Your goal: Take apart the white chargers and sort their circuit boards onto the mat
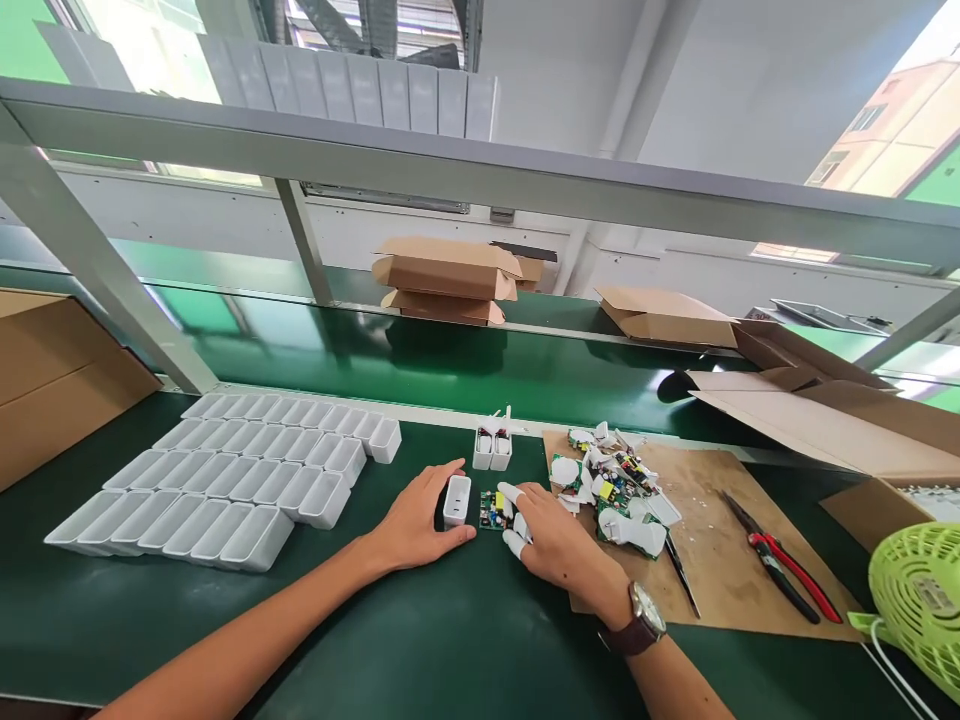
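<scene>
My left hand (417, 520) rests on the green bench and grips a white plastic charger shell (457, 499), which stands upright with its open end up. My right hand (553, 541), with white finger cots on two fingertips and a watch on the wrist, pinches a small green circuit board (493, 510) right beside the shell. Behind them stand two finished white shells (493, 449) side by side. To the right, a pile of circuit boards and white parts (616, 482) lies on a brown board (720, 560).
Rows of several empty white shells (240, 470) cover the bench at left. Red-handled cutters (780, 560) and a dark tool (681, 570) lie on the board. A green fan (919, 600) sits far right. Cardboard boxes (450, 275) stand on the conveyor behind and at both sides.
</scene>
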Motion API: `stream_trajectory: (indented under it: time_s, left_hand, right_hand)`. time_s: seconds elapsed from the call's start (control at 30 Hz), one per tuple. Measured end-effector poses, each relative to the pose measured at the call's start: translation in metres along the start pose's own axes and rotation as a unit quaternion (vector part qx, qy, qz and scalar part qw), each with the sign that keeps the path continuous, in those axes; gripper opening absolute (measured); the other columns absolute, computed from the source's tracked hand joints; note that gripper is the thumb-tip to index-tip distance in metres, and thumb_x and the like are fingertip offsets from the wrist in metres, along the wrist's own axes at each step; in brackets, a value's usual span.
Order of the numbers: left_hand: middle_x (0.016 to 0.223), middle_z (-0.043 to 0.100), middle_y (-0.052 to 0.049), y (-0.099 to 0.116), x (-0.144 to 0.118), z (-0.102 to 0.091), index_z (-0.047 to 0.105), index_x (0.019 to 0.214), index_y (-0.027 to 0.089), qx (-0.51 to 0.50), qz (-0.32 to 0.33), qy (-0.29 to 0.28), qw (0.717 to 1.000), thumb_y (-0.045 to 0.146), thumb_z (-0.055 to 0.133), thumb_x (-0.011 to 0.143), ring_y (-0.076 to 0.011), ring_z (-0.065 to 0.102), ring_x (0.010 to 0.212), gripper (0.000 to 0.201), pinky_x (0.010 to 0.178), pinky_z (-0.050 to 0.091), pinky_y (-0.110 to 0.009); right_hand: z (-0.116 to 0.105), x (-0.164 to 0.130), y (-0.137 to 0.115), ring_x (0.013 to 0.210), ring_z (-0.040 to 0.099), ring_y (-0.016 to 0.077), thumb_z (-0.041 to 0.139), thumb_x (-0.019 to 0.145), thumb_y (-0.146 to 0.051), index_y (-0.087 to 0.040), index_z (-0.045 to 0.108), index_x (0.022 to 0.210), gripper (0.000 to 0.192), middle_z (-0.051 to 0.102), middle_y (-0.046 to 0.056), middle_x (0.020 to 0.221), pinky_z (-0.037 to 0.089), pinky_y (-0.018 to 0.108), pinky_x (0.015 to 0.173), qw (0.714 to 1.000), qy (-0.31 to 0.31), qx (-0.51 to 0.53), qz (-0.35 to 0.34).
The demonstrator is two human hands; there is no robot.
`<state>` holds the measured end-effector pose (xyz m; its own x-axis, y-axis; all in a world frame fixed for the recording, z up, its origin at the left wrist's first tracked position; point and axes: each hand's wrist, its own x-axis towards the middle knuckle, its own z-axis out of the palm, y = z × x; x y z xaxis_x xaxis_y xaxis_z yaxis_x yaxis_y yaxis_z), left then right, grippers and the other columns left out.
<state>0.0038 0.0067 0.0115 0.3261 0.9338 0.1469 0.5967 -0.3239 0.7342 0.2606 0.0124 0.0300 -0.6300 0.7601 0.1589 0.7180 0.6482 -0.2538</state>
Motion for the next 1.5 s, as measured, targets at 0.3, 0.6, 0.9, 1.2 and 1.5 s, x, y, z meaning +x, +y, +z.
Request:
stream_trajectory:
  time_s: [0.3,0.6,0.9,1.2,1.5]
  left_hand:
    - [0.122,0.068,-0.007,-0.009,-0.004,0.003,0.051,0.135,0.025,-0.031,-0.005,0.062,0.998,0.038,0.078,0.082,-0.0234,0.070,0.103,0.062,0.092,0.060,-0.040]
    - [0.136,0.062,-0.013,-0.006,-0.014,0.011,0.031,0.152,0.026,0.028,0.155,0.143,0.977,0.026,0.065,0.094,-0.0268,0.063,0.125,0.067,0.107,0.054,-0.048]
    - [0.139,0.062,-0.013,-0.005,-0.013,0.003,0.031,0.154,0.026,0.080,0.169,0.134,0.973,0.024,0.062,0.096,-0.0288,0.058,0.131,0.065,0.110,0.051,-0.051]
    - [0.138,0.063,-0.012,-0.008,-0.014,0.005,0.024,0.158,0.028,0.089,0.177,0.120,0.973,0.023,0.064,0.095,-0.0287,0.060,0.129,0.074,0.110,0.052,-0.051]
    - [0.138,0.063,-0.011,-0.008,-0.014,0.004,0.028,0.155,0.030,0.078,0.156,0.112,0.978,0.024,0.069,0.092,-0.0280,0.059,0.130,0.076,0.109,0.052,-0.049]
  right_hand:
    - [-0.009,0.007,-0.006,0.111,0.064,0.0275,0.056,0.086,-0.008,-0.024,0.050,0.136,0.053,0.065,0.012,0.121,0.059,0.047,0.090,0.957,0.256,0.116,-0.071]
    - [-0.001,0.004,-0.031,0.113,0.065,0.0277,0.058,0.090,-0.005,-0.022,0.040,0.150,0.064,0.065,0.015,0.126,0.061,0.050,0.094,0.942,0.283,0.063,-0.168]
    - [0.007,0.004,-0.030,0.115,0.065,0.0294,0.057,0.090,-0.005,-0.022,0.032,0.156,0.072,0.067,0.016,0.129,0.061,0.051,0.095,0.952,0.261,0.052,-0.149]
    - [0.009,0.006,-0.030,0.114,0.064,0.0301,0.055,0.091,-0.006,-0.020,0.027,0.159,0.074,0.065,0.017,0.129,0.061,0.051,0.094,0.955,0.252,0.050,-0.150]
    - [0.004,0.006,-0.032,0.116,0.064,0.0309,0.056,0.094,-0.010,-0.022,0.027,0.159,0.073,0.065,0.016,0.130,0.061,0.052,0.095,0.961,0.231,0.065,-0.136]
